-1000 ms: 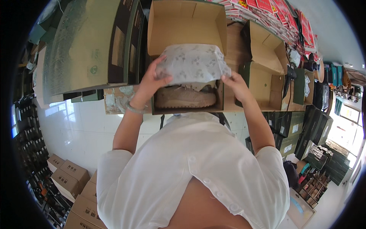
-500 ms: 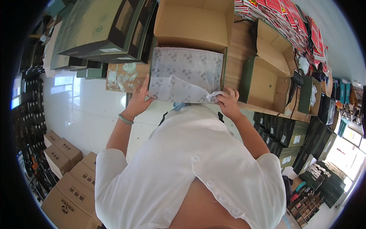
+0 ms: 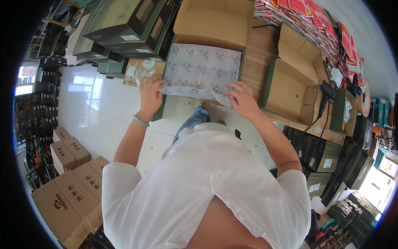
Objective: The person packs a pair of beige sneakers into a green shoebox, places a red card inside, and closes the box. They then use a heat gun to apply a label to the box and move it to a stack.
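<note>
Patterned white tissue paper (image 3: 203,64) covers the inside of an open cardboard box, whose raised brown lid (image 3: 213,25) stands at the far side. Along the near edge the paper is creased and folded over. My left hand (image 3: 151,96) is at the box's near left corner, fingers bent and closed on the paper's edge. At the near right corner my right hand (image 3: 243,99) pinches a loose, crumpled end of the same sheet. Whatever lies beneath the paper is hidden.
A second open box (image 3: 292,87) stands to the right on the wooden table (image 3: 253,54), beside a black hair dryer (image 3: 327,91). Dark green boxes (image 3: 124,25) are stacked at the left. Red printed packets (image 3: 306,16) pile up at the back right. Brown cartons (image 3: 70,191) sit lower left.
The paper's near edge has been drawn inward and lies flatter, with a narrow fold along it. Both hands have shifted slightly, the left moving up over the corner. The view has shifted a little.
</note>
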### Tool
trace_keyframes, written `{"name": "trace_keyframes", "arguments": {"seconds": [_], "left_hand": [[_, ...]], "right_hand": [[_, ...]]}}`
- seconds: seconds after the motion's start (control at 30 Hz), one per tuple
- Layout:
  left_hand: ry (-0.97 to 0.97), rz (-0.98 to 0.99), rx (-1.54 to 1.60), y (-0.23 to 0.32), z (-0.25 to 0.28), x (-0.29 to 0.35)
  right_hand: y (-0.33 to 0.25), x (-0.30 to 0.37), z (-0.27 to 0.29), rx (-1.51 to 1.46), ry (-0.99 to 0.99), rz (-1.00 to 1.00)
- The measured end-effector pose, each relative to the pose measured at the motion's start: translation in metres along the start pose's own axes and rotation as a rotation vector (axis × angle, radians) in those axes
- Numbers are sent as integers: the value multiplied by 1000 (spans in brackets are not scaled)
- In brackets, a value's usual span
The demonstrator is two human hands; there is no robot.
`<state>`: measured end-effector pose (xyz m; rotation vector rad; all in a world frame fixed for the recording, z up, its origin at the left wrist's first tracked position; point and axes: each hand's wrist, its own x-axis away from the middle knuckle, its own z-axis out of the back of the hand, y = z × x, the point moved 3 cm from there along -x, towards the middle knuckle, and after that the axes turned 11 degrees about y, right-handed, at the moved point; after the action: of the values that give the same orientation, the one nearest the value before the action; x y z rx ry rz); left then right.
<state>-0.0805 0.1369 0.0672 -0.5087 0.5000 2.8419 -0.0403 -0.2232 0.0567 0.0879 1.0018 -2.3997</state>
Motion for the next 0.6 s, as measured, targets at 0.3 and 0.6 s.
{"name": "trace_keyframes", "arguments": {"seconds": [0.3,0.6], "left_hand": [[-291,-1,142,42,-39,-22],[-517,20,47,16,-54,-42]], "right_hand": [[-3,-16,-56,-210,-77,-99],[-1,-34,-60,12,-324,-224]]}}
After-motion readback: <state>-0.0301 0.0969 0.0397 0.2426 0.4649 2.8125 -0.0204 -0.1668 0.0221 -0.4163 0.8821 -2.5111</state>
